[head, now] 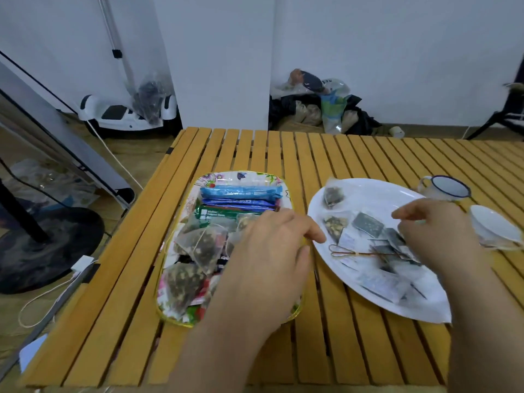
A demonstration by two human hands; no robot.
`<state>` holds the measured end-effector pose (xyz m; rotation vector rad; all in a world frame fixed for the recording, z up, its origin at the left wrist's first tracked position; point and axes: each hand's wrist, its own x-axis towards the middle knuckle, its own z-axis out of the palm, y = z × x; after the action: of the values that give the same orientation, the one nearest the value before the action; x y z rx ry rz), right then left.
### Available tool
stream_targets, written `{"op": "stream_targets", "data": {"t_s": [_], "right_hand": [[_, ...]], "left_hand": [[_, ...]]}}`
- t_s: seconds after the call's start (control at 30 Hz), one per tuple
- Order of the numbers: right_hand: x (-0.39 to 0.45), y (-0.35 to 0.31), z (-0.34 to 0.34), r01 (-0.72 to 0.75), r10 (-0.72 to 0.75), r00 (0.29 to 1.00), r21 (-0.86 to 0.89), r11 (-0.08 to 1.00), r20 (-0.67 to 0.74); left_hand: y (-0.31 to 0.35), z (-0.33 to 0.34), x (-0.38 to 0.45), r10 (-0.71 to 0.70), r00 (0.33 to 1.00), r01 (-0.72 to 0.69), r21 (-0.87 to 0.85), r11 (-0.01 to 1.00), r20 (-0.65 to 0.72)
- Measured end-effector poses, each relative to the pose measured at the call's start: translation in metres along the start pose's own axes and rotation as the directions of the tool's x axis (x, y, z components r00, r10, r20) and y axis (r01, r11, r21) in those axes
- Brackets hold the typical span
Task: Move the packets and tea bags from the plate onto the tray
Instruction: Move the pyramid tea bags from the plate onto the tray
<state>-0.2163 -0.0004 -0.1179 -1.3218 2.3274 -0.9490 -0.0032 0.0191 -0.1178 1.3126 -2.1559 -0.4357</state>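
On the slatted yellow wooden table (354,154) stand a rectangular floral tray with yellow rim (198,182) and, to its right, an oval white plate (377,191). The left hand (272,251) hangs over the right half of the tray, palm down, fingers relaxed; whether it holds something I cannot tell. Under it lie pyramid mesh tea bags (198,245) and long blue packets (241,192). The right hand (436,234) is over the plate, fingers bent toward the flat dark tea bags (368,224) there; its grip is hidden. A white enamel mug (448,188) stands behind it
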Motion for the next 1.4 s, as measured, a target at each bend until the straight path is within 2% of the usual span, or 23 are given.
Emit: {"op": "stream_targets", "data": {"t_s": [0.13,0.3,0.37,0.47,0.53,0.6,0.7,0.83,0.93,1.13,1.27,1.4], "right_hand": [[0.009,0.017,0.001,-0.091,0.095,0.995,-0.107,0.99,0.031],[0.02,0.029,0.005,-0.102,0.117,0.989,-0.156,0.983,0.093],[0.024,0.034,0.004,-0.098,0.121,0.985,-0.175,0.98,0.123],[0.027,0.037,-0.005,-0.093,0.136,0.969,-0.204,0.974,0.205],[0.023,0.038,-0.013,-0.081,0.157,0.931,-0.233,0.969,0.329],[0.018,0.039,-0.017,-0.046,0.192,0.857,-0.299,0.953,0.479],[0.016,0.044,-0.014,-0.028,0.229,0.797,-0.344,0.938,0.559],[0.02,0.046,-0.01,-0.09,0.216,0.833,-0.261,0.961,0.509],[0.019,0.042,-0.008,-0.118,0.23,0.841,-0.248,0.961,0.49],[0.018,0.04,-0.006,-0.151,0.228,0.866,-0.202,0.968,0.445],[0.023,0.043,-0.02,-0.169,0.154,0.943,0.024,0.985,0.294],[0.022,0.037,-0.031,-0.147,0.108,0.985,0.324,0.935,0.138]], "left_hand": [[0.019,0.04,0.014,0.057,0.997,-0.057,-0.009,0.998,0.059],[0.027,0.084,0.06,0.058,0.998,-0.057,0.11,0.992,-0.005],[0.022,0.095,0.076,0.027,0.999,-0.023,0.159,0.987,-0.026],[0.008,0.11,0.085,-0.069,0.998,0.064,0.229,0.971,0.015],[0.001,0.116,0.085,-0.121,0.992,0.106,0.263,0.959,0.039],[-0.001,0.12,0.087,-0.145,0.989,0.134,0.277,0.951,0.016],[0.0,0.122,0.091,-0.18,0.984,0.177,0.301,0.937,-0.018],[0.004,0.122,0.093,-0.221,0.975,0.206,0.347,0.915,0.004],[0.003,0.121,0.091,-0.187,0.982,0.176,0.391,0.903,-0.01],[0.003,0.121,0.087,-0.178,0.984,0.178,0.348,0.92,-0.033],[0.006,0.112,0.086,-0.181,0.976,0.207,0.262,0.943,-0.119],[0.015,0.09,0.088,-0.191,0.949,0.219,0.091,0.971,-0.252]]}}
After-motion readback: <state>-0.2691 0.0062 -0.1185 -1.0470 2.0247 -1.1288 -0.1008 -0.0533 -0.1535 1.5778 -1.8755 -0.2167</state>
